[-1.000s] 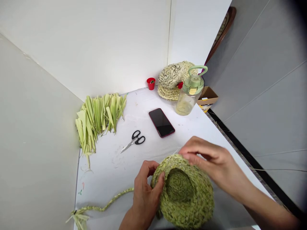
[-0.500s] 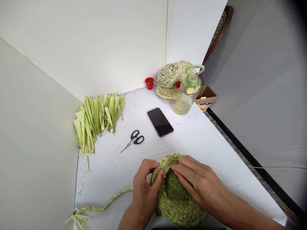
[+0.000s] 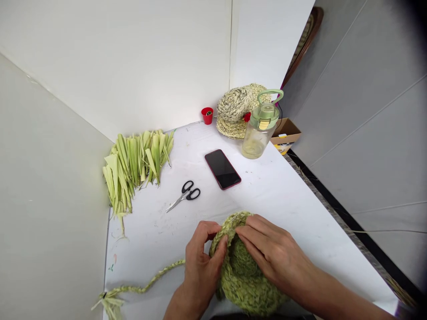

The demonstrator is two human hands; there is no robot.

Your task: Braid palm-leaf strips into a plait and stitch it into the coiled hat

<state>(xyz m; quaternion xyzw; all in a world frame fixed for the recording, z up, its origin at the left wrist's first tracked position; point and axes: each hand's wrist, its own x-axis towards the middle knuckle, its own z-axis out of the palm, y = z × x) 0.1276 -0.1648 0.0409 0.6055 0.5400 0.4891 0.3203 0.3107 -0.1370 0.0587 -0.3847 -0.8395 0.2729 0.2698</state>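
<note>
A green plaited hat (image 3: 247, 284) is held between both hands, low in front of the wrists, resting on or just above the white table (image 3: 150, 249); contact with the table cannot be told. The left hand (image 3: 203, 262) is closed on the near rim, thumb pressed against the edge; the right hand (image 3: 273, 258) is laid over the top, fingers together and bent, gripping the same stretch of rim just beside the left thumb. Shaping of the rim is judged to be in hand; a firm two-handed hold on the edge seems called for next. A long plait (image 3: 143, 286) lies left of the left hand; scissors (image 3: 185, 196) and a phone (image 3: 223, 169) are ahead of the hands; cut palm strips (image 3: 136, 169) are piled ahead and to the left; a plastic bottle (image 3: 262, 131) stands further ahead.
</note>
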